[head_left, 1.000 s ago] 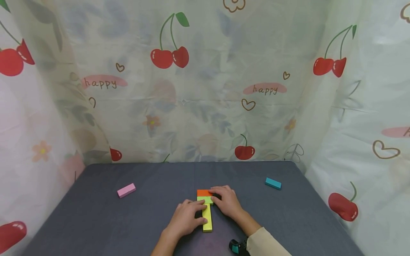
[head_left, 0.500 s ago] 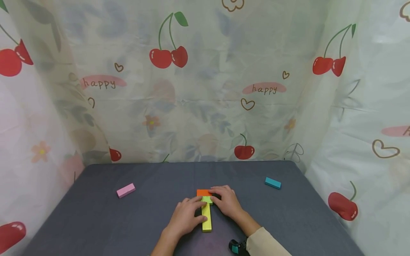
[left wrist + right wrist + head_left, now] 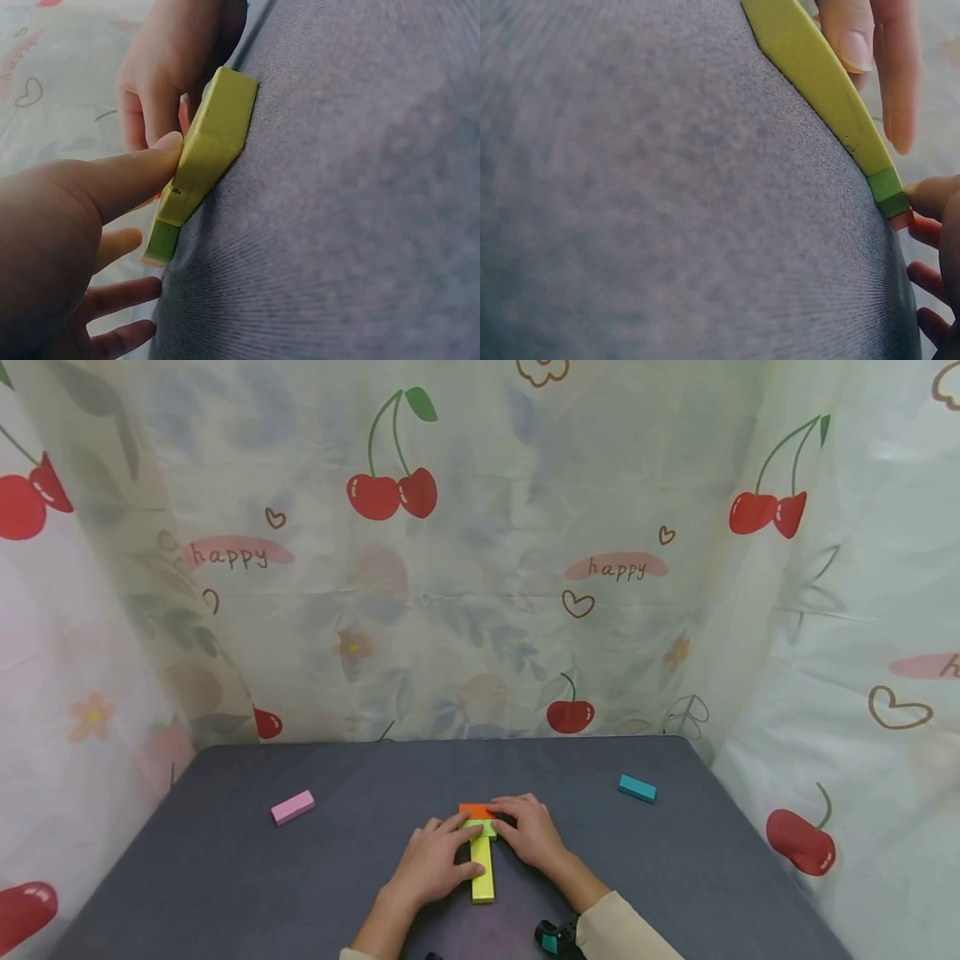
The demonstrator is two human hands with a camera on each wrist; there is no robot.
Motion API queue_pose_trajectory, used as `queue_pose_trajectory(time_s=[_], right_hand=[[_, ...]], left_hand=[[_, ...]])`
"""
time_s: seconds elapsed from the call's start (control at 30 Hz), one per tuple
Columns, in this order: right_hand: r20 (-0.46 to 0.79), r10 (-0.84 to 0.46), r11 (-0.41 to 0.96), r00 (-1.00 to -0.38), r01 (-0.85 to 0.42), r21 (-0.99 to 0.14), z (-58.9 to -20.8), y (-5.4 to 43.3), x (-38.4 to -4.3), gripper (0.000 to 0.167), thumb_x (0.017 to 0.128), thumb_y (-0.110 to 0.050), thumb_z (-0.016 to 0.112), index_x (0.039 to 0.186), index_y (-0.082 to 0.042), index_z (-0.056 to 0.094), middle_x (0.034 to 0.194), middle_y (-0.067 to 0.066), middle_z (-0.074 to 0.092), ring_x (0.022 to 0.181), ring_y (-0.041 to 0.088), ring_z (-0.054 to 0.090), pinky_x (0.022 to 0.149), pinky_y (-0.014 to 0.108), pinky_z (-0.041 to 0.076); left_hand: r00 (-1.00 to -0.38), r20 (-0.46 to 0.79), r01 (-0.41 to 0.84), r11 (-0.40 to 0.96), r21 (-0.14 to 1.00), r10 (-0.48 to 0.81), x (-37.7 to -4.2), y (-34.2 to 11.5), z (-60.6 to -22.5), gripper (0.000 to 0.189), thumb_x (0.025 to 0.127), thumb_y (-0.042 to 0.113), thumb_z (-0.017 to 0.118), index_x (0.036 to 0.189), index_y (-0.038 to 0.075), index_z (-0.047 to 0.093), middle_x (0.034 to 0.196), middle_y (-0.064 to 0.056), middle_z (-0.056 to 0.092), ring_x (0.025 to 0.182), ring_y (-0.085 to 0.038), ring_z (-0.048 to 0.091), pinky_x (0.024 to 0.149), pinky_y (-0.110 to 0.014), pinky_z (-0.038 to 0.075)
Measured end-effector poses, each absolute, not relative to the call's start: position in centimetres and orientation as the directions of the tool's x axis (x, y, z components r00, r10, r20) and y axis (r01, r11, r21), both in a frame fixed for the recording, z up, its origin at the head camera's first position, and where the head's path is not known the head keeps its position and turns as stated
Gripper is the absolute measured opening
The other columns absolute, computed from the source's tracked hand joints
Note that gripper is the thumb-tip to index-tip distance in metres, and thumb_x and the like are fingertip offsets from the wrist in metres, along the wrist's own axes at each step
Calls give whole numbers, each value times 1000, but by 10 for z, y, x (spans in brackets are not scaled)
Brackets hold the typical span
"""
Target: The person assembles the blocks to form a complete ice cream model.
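Observation:
Three flat wooden blocks form a T on the dark table (image 3: 360, 893): an orange block (image 3: 473, 811) lies farthest away, a green block (image 3: 489, 830) lies against it, and a yellow block (image 3: 482, 870) runs lengthwise toward me. My left hand (image 3: 431, 862) reaches in from the left. Its thumb (image 3: 146, 169) touches the yellow block's long side, and its other fingers spread over the green and orange blocks. From the right, my right hand (image 3: 534, 837) has its thumb at the green block's end and its fingertips at the orange block's end. The hands partly cover both crosswise blocks.
A pink block (image 3: 293, 807) lies to the left on the table, and a teal block (image 3: 637, 788) to the right. Printed cloth (image 3: 480, 560) hangs behind the table and at both sides. A black device (image 3: 558, 938) shows by the right sleeve.
My left hand has shifted slightly forward, with its fingers now reaching farther over the green block to the orange one. The right hand and the blocks look much the same.

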State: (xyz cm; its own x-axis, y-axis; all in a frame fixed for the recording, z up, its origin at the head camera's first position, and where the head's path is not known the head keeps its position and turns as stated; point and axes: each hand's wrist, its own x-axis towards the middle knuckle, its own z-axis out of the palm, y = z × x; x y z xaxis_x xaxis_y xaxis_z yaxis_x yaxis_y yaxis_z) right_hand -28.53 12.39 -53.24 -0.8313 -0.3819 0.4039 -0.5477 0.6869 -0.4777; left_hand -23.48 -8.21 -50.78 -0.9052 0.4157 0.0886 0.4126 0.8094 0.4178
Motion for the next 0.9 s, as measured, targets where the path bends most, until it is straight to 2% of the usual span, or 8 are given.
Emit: queue_pose_trajectory(time_s=[0.63,0.9], right_hand=[[394,-383,676,-835,-544,-496,-532,124,-284,27,92,-22,68,118,-16,72,123,2,65,107,23,55,90,50,39],[410,-344,663,-845,-527,-531,-531,131,-282,23,91,-15,69,113,-13,73,120,4,66,107,24,57,91,48,45]], left_hand=[[-906,71,407,812,418,417,-237,-82,-505,56,85,49,70,135,26,61,144,-4,49,116,-30,49,86,-51,40],[-907,69,405,812,421,416,-236,-82,-507,56,85,49,70,135,26,60,144,-4,49,116,-30,49,86,-51,40]])
